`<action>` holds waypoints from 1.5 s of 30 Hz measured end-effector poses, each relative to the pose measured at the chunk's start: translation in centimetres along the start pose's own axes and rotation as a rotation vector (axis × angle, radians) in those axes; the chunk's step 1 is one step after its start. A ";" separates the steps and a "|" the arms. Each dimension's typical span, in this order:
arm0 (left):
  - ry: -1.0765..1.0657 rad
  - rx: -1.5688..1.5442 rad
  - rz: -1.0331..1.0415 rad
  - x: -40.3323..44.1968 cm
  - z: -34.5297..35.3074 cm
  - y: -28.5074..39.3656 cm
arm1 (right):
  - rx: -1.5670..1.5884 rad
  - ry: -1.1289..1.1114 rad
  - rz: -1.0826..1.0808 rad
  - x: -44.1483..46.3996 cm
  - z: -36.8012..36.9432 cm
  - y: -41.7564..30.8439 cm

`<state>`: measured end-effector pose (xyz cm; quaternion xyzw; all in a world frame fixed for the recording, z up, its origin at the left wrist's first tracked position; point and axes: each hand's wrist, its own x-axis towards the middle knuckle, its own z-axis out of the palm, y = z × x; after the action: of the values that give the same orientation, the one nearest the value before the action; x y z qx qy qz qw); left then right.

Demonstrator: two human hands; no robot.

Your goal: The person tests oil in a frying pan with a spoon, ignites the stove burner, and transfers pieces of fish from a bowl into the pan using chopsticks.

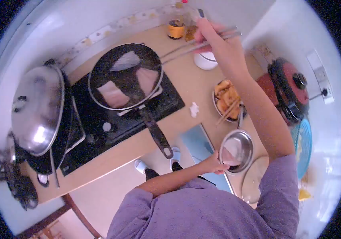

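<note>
My right hand is raised beyond the counter, its fingers closed around a pair of long metal chopsticks. Their tips reach the right rim of a black frying pan on the stove. Three pale pink fillets lie apart in the pan; one shows a greyish, silvery side. My left hand grips the rim of a small metal bowl near the counter's front. Inside the bowl is another pink fillet, with some dark liquid beneath it.
A lidded wok occupies the left burner. The frying pan's handle juts over the front edge. Right of the stove stand a dish of orange food, a white container, a sauce bottle and a red cooker.
</note>
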<state>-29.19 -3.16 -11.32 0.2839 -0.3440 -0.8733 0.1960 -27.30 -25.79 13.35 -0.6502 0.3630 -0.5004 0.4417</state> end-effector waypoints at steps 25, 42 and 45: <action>0.421 -0.767 0.470 -20.3 -3.2 19.3 | 0.064 0.109 -0.007 2.7 7.0 4.0; 0.527 -0.787 0.408 -21.8 -2.8 20.7 | -0.152 -0.301 -0.059 9.3 11.9 9.7; 0.516 -0.758 0.404 -22.3 -3.1 20.8 | -0.355 -0.425 -0.251 9.2 11.4 11.0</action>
<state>-7.14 -7.00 9.69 0.3270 0.0093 -0.7829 0.5293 -14.35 -35.59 4.83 -0.8472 0.2610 -0.3324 0.3220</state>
